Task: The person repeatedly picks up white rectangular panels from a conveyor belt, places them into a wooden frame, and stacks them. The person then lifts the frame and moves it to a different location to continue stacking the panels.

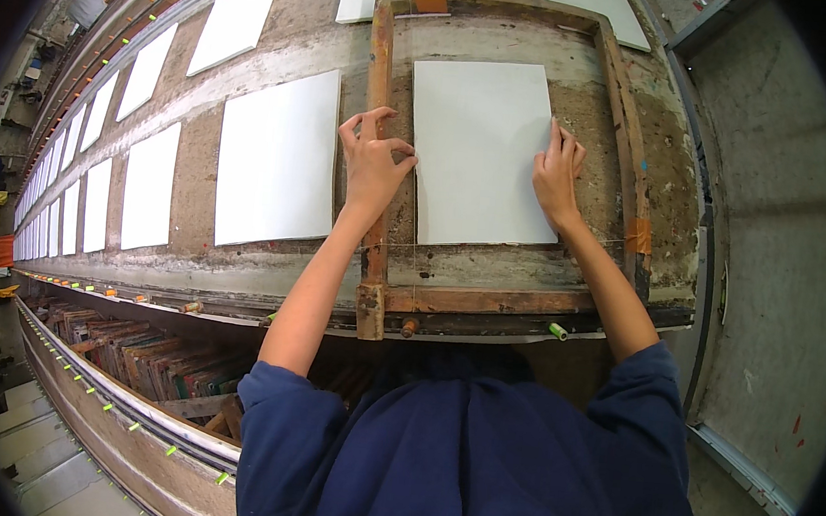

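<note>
A white rectangular panel (484, 157) lies flat on the stained table (286, 266), inside a wooden frame (487, 303). At the panel's left edge, my left hand (372, 163) pinches with thumb and a finger, while its other fingers stick up over the frame's left bar. My right hand (557, 177) grips the opposite edge, fingertips along the side and thumb close to the surface. Whether the panel is a single sheet or a thicker board is hard to tell. Thin strings cross the frame near the panel's lower end.
More white panels (280, 157) lie in two rows along the long table toward the left. Orange tape (638, 236) wraps the frame's right bar. Small green-ended pegs (559, 332) line the table's near edge. Below, worn wooden frames (163, 355) are stacked. A grey wall (783, 239) stands at right.
</note>
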`<state>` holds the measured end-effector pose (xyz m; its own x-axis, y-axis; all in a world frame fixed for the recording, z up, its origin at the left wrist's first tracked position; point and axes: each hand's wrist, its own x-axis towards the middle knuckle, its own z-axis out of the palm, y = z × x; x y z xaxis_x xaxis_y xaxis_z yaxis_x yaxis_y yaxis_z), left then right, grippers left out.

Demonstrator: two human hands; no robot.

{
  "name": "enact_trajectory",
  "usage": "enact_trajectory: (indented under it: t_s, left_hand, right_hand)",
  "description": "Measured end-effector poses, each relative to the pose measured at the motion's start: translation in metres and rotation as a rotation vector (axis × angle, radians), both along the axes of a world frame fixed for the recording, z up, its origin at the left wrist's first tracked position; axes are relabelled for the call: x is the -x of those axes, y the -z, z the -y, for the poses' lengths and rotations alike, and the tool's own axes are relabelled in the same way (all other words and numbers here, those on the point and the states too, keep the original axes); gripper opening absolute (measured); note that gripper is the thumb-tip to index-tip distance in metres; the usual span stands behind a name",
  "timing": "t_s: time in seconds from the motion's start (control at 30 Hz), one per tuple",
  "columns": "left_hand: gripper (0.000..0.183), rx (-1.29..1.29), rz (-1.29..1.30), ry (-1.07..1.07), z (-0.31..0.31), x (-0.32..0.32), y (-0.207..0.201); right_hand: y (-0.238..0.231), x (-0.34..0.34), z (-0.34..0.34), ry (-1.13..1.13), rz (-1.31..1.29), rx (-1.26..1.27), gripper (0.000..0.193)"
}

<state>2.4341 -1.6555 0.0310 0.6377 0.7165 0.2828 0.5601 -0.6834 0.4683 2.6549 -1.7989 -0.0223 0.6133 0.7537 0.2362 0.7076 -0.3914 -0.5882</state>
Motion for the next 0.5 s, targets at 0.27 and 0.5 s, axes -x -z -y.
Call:
enact_trajectory:
  t_s: [0.27,0.5]
  left_hand:
    - [0.013,-0.045,-0.057,0.001,0.004,-0.003,-0.005]
    - [0.075,-0.221,-0.619,0.164,0.044,-0.019,-0.011]
  right_hand:
    - [0.002,0.002,-0.001,0.055,0.087,0.076,0.054]
    - [-0.01,0.012,-0.002,0.04,0.246,0.184,0.066]
